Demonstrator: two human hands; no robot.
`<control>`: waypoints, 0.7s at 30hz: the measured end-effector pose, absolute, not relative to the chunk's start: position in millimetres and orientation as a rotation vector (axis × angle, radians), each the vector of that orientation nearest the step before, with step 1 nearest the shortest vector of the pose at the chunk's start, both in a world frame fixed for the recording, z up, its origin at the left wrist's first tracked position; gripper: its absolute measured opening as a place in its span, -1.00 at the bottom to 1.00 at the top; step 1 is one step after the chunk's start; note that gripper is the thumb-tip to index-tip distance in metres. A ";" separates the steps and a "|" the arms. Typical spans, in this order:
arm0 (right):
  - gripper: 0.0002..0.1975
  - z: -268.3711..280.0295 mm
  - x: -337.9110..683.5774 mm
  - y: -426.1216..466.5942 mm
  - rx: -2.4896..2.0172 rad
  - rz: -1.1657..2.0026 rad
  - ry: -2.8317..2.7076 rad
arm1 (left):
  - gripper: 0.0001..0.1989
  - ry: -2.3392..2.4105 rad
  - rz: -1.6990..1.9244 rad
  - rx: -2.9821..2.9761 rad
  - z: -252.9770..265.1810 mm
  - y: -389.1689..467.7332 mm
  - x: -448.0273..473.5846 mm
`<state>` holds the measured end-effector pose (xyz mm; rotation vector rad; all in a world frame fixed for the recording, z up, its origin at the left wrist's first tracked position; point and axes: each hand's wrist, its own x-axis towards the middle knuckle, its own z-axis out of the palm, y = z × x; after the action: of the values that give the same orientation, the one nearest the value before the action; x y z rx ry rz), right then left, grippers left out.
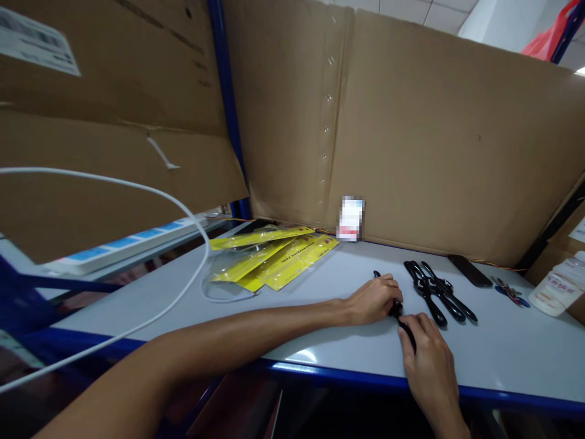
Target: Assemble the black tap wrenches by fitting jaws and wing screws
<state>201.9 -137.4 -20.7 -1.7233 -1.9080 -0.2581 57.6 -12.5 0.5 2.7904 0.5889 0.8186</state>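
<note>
A slim black tool [397, 308] with rounded handle ends lies slantwise under both my hands, low over the table. My left hand [375, 300] is closed around its upper part, and one black tip pokes out beyond the knuckles. Lower down, my right hand [429, 356] grips the near handle between thumb and fingers. The tool's middle is mostly hidden by my fingers. Just right of my hands, several matching black tools [436, 311] lie side by side on the grey tabletop [333, 347].
Yellow cards in clear plastic packaging [292, 262] are piled at left. A pixelated upright rectangle [350, 218] leans on the cardboard wall [439, 134]. Rightward lie a dark flat phone-like object [470, 271], small tools [509, 291] and a white bottle [560, 285]. A white cable [183, 299] loops at left.
</note>
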 end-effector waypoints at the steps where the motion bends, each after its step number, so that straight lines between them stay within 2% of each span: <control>1: -0.75 -20.9 202.0 -137.4 -1.718 -0.266 -1.908 | -0.67 0.590 0.817 2.794 0.3 -11.9 57.5; 8: -0.75 -20.3 202.0 -137.4 -1.704 -0.256 -1.916 | -0.85 0.595 0.844 2.785 1.2 -15.8 56.5; 21: -0.75 -19.3 202.1 -138.2 -1.738 -0.226 -1.916 | -0.83 0.592 0.878 2.761 1.9 -16.4 55.8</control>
<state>202.1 -138.2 -19.3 -1.7376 -1.9160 -0.2262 55.8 -16.4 1.9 2.7605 0.5925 0.8781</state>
